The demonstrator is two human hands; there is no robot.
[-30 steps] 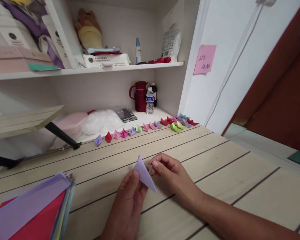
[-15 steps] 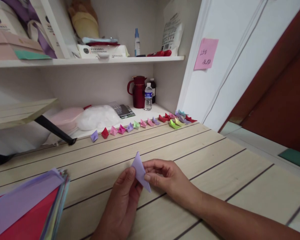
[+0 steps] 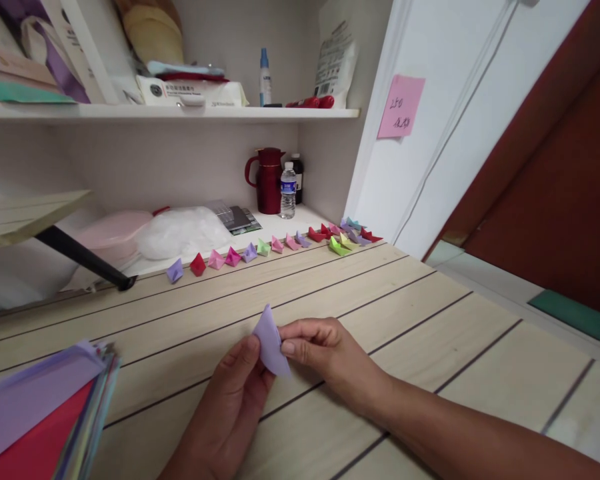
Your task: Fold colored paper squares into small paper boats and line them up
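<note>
A small piece of folded lavender paper [image 3: 271,343] is held up over the wooden tabletop [image 3: 395,300], its pointed corner upward. My left hand [image 3: 237,387] grips its left side between thumb and fingers. On the right edge, my right hand [image 3: 325,350] pinches the paper with thumb and forefinger. The fingers behind the sheet are partly hidden. Beyond my hands, a row of small folded paper boats [image 3: 233,257] in several colours lines the table's back edge, with a cluster of more boats [image 3: 350,240] at its right end.
At the lower left lies a stack of coloured paper [image 3: 35,407], lavender and red on top. A black bracket leg [image 3: 85,257] of a small raised stand rests at the back left. Behind are a dark red jug [image 3: 269,183], a water bottle [image 3: 288,193] and a white shelf [image 3: 260,115].
The paper's right edge now bows outward, where it was straighter before. My right thumb and forefinger have closed together at that edge. The whole view has shifted slightly.
</note>
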